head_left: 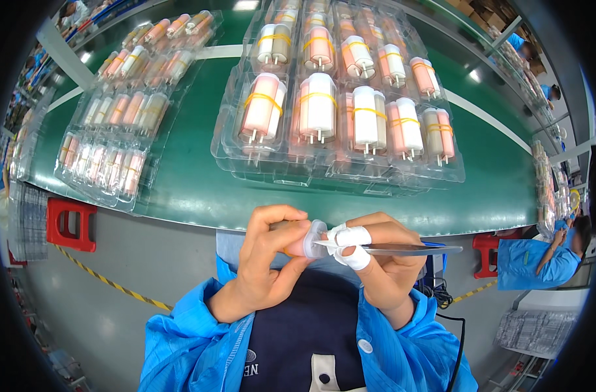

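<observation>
My left hand is closed around a small pink cylinder with a translucent whitish end, held on its side in front of my chest. In my right hand is a pair of metal tweezers, gripped between thumb and fingers that have white tape wrapped round them. The tweezers' narrow tip reaches the open end of the cylinder; whether it touches anything inside is too small to tell. Most of the cylinder's pink body is hidden by my left fingers.
On the green table ahead stand stacked clear plastic trays of pink, white and grey cylinders bundled with yellow bands. More such trays lie at the left. Red stools stand below; a person in blue works at the right.
</observation>
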Available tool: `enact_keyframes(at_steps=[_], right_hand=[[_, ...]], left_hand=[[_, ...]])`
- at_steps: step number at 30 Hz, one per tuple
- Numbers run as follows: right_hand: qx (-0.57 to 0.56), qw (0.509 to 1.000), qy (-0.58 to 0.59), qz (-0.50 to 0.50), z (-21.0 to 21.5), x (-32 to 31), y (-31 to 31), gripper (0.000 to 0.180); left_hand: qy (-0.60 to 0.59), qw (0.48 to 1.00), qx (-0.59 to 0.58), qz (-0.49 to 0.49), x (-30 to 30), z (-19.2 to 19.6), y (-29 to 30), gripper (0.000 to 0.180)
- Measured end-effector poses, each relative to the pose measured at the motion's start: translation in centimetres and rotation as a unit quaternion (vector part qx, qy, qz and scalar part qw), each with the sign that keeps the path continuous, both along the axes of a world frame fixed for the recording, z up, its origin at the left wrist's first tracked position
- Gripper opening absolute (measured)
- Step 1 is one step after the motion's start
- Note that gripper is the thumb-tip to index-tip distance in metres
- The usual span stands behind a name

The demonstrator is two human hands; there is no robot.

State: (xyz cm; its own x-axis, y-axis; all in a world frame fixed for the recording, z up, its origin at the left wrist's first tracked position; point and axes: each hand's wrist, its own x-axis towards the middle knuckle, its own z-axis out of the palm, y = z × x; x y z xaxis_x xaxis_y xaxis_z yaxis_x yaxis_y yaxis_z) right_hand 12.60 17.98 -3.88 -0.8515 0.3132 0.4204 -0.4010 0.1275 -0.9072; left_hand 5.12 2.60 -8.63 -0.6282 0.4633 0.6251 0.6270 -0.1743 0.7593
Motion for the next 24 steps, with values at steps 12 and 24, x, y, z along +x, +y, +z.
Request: enact_keyframes(at_steps=[12, 24], right_hand=[[0.066, 0.990, -0.100, 0.073, 1.7, -0.8, 1.7, 0.010], [-0.102, 0.994, -0.008, 0.023, -0.1, -0.1, 1.0, 0.015]], left_hand=[[0.087, 0.991, -0.092, -0.030, -0.7, 0.1, -0.6, 0.046], [-0.200, 0.961, 0.103, -0.162, -0.3, 0.1, -0.3, 0.045]])
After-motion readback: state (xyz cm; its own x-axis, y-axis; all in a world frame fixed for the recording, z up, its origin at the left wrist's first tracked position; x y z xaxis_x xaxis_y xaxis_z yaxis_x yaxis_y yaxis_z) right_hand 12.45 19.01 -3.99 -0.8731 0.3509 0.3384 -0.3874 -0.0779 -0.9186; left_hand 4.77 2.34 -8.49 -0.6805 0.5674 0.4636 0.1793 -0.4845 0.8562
